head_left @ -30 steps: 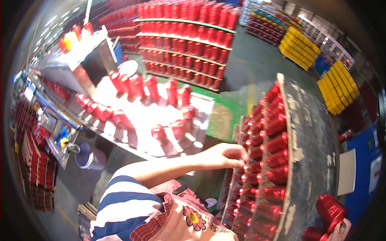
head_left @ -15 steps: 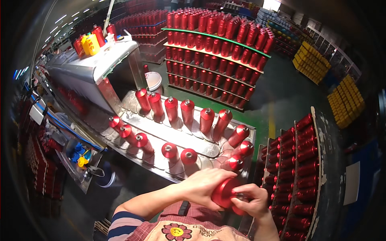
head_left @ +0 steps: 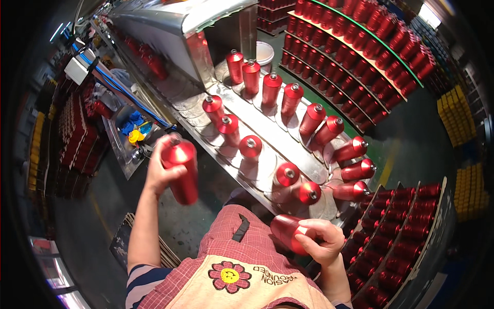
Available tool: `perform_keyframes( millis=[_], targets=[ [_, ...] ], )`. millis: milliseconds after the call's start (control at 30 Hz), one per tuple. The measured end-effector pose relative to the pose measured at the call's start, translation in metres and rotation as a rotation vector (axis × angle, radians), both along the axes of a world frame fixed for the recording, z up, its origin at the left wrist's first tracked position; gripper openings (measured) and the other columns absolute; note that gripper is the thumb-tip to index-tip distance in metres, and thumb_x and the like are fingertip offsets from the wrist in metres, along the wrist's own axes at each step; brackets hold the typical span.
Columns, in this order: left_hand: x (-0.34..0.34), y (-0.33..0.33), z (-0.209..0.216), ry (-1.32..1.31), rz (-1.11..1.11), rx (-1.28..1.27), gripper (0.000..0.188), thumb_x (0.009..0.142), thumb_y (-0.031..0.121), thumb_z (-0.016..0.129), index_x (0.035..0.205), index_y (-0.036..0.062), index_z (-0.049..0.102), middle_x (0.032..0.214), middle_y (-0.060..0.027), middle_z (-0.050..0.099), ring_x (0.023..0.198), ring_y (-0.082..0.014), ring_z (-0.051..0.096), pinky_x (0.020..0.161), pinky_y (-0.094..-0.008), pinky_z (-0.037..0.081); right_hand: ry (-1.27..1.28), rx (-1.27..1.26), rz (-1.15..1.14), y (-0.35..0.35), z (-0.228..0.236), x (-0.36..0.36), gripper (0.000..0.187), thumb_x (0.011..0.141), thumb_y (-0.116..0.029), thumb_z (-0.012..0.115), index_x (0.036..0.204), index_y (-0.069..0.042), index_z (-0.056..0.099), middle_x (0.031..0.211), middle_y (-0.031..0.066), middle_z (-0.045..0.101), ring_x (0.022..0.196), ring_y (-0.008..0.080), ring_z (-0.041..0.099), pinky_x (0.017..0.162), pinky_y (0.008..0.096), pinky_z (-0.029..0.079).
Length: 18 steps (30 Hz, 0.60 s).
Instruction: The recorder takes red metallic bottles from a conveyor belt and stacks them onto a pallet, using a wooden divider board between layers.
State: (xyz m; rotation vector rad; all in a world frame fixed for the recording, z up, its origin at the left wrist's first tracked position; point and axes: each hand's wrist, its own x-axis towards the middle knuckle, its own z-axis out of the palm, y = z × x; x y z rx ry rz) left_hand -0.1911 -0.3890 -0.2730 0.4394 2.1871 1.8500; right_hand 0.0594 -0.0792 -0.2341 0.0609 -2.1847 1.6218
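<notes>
My left hand (head_left: 156,174) is out to the left, its fingers wrapped round a shiny red metal bottle (head_left: 185,188) with a narrow neck. That bottle stands nearly upright in the air, off the conveyor's near edge. Close to my apron, my right hand (head_left: 325,243) grips a second red bottle (head_left: 284,227), which lies tilted with its body toward the left. My right fingers hide its neck end. On the metal conveyor (head_left: 278,147), several similar bottles stand in a loop, one of them (head_left: 310,193) just beyond my right hand.
A boxy metal tunnel (head_left: 198,49) covers the conveyor's far end, with a white bucket (head_left: 264,54) beside it. Racks of red bottles stand at the far right (head_left: 360,46) and near right (head_left: 396,232). A small side table (head_left: 123,159) holds blue and yellow items at left.
My hands, together at a red bottle before, have parted. The left has swung left with a bottle, while the right holds another near my apron. The view has turned leftward and down.
</notes>
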Motion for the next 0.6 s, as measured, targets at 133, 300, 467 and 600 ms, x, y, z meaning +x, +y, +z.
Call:
perform_keyframes(
  millis=[133,300,467,600],
  targets=[
    [-0.107,-0.032,-0.031,0.202,0.262,0.009,0.078,0.061,0.017,0.082,0.124,0.0021,0.039,0.116,-0.0088,0.052,0.108,-0.019,0.052,0.096,-0.0325,0.04,0.103,0.054,0.081,-0.027,0.001,-0.069,0.03,0.066,0.006,0.072,0.094,0.002,0.064,0.075,0.0089,0.067,0.05,0.0055,0.052,0.048,0.0188,0.04],
    [-0.248,-0.025,-0.103,0.386,0.395,-0.189,0.077,0.056,0.016,0.085,0.12,0.0043,0.042,0.113,-0.0088,0.053,0.106,-0.0207,0.052,0.094,-0.0336,0.043,0.137,0.004,0.127,-0.073,0.009,-0.178,0.026,0.067,0.007,0.07,0.092,0.003,0.063,0.08,0.0112,0.068,0.056,0.0074,0.057,0.051,0.0198,0.044],
    [-0.325,0.003,-0.173,0.336,0.424,-0.258,0.078,0.057,0.02,0.083,0.121,0.0054,0.042,0.113,-0.0133,0.055,0.102,-0.0249,0.057,0.09,-0.0355,0.045,0.102,-0.173,0.069,-0.118,-0.008,-0.288,0.022,0.079,0.004,0.065,0.101,-0.001,0.064,0.083,0.007,0.068,0.063,0.0072,0.063,0.057,0.0203,0.048],
    [-0.318,0.021,-0.204,0.318,0.382,-0.287,0.082,0.057,0.024,0.082,0.125,0.006,0.039,0.114,-0.0159,0.054,0.102,-0.0303,0.057,0.089,-0.0384,0.046,-0.019,-0.33,-0.01,-0.14,-0.082,-0.363,0.018,0.085,-0.002,0.061,0.103,-0.004,0.064,0.07,-0.002,0.06,0.055,0.0002,0.047,0.052,0.0175,0.038]
  ],
)
